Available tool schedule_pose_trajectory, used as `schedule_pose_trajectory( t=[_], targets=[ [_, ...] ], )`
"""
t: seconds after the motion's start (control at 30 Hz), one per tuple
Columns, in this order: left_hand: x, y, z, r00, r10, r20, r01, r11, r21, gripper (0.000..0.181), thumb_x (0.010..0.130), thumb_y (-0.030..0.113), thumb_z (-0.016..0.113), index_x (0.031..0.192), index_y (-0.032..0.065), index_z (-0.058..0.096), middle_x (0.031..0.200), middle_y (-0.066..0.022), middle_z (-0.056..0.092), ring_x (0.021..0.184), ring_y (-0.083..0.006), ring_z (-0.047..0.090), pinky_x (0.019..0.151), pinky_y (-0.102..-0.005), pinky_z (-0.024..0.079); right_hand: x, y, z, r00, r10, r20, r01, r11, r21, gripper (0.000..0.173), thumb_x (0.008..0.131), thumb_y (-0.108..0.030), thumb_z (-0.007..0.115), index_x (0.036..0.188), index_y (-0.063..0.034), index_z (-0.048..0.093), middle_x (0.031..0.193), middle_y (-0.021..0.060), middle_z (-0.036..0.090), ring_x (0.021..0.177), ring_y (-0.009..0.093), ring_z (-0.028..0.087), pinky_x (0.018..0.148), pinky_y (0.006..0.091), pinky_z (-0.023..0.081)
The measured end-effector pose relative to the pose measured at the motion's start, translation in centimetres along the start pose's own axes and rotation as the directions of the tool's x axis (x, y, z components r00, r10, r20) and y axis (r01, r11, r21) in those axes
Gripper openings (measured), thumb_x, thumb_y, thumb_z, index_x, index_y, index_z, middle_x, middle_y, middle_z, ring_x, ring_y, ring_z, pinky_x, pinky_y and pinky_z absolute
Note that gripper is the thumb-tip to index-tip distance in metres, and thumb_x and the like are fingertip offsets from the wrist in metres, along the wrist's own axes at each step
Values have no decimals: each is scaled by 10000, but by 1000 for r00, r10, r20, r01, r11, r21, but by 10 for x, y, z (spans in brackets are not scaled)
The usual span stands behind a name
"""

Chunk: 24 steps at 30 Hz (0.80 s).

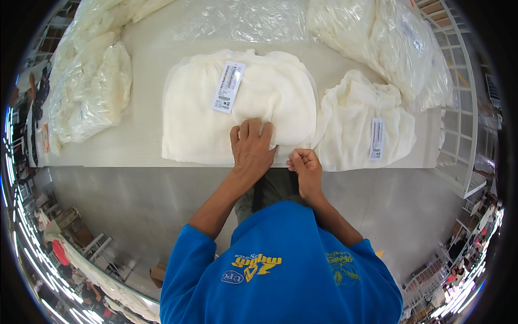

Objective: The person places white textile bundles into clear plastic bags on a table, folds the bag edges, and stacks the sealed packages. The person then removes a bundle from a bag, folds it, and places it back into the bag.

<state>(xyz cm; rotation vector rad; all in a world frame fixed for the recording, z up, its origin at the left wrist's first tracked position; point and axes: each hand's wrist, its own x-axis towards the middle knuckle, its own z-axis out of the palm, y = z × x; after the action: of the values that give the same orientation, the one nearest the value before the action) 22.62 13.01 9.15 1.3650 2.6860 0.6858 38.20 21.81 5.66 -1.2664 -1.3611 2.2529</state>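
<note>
A folded cream garment of soft, thin fabric lies flat on the table before me. A white printed hang tag rests on its upper part. My left hand presses on the garment's lower middle, fingers bent into the cloth, which creases around the fingertips. Just right of it, by the table's front edge, my right hand is curled with thumb and fingertips together; I see nothing in it. Beyond that hand, a second cream garment with a gathered top lies loosely, bearing its own hang tag.
Clear plastic bags of cream garments are heaped at the table's left and back right. A clear plastic sheet lies at the back. A white metal rack stands at the right end. Grey floor lies below the front edge.
</note>
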Motion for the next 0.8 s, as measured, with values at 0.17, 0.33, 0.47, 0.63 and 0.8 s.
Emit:
schedule_pose_trajectory(
  t=[0.17, 0.33, 0.47, 0.63, 0.8],
  targets=[
    [4, -8, 0, 992, 14, -125, -31, 990, -134, 278, 698, 72, 697, 976, 85, 697, 964, -31, 635, 968, -242, 583, 858, -414, 366, 1, -10, 6, 937, 88, 339, -135, 984, 117, 411, 1066, -309, 486, 1332, 4, 501, 1255, 139, 615, 1086, 205, 624, 922, 323, 496],
    [-7, 2, -26, 960, 23, -280, -94, 965, -246, 390, 629, 14, 687, 1016, 61, 700, 976, -56, 668, 922, -275, 616, 838, -406, 404, 23, -25, 13, 855, -83, 511, -242, 809, 535, 831, 974, -675, 407, 1539, -77, 288, 1534, 133, 401, 1358, 311, 437, 1105, 471, 379],
    [-33, 10, -32, 959, 71, -274, -150, 949, -276, 365, 656, 55, 687, 1020, 79, 698, 998, -46, 679, 907, -248, 630, 816, -403, 411, 47, -54, 5, 898, -185, 399, -254, 524, 813, 905, 934, -760, 373, 1584, -145, 235, 1617, 90, 305, 1448, 337, 333, 1179, 514, 293],
    [-52, 20, -1, 972, 140, -188, -187, 946, -263, 383, 631, 94, 728, 1013, 75, 702, 991, -41, 676, 909, -242, 628, 820, -402, 420, 69, -47, -22, 879, 43, 476, -325, 784, 530, 643, 1007, -407, 534, 1528, -84, 341, 1506, 120, 441, 1339, 291, 468, 1090, 463, 420],
    [-37, 6, -20, 983, 151, 109, -98, 919, -383, 386, 713, 157, 806, 1070, 66, 692, 1106, -80, 678, 995, -284, 631, 885, -404, 455, 59, -52, 0, 982, -7, 189, -12, 995, 99, 527, 896, 30, 677, 1393, -9, 504, 1235, 100, 633, 1077, 192, 631, 886, 345, 547]
  ],
)
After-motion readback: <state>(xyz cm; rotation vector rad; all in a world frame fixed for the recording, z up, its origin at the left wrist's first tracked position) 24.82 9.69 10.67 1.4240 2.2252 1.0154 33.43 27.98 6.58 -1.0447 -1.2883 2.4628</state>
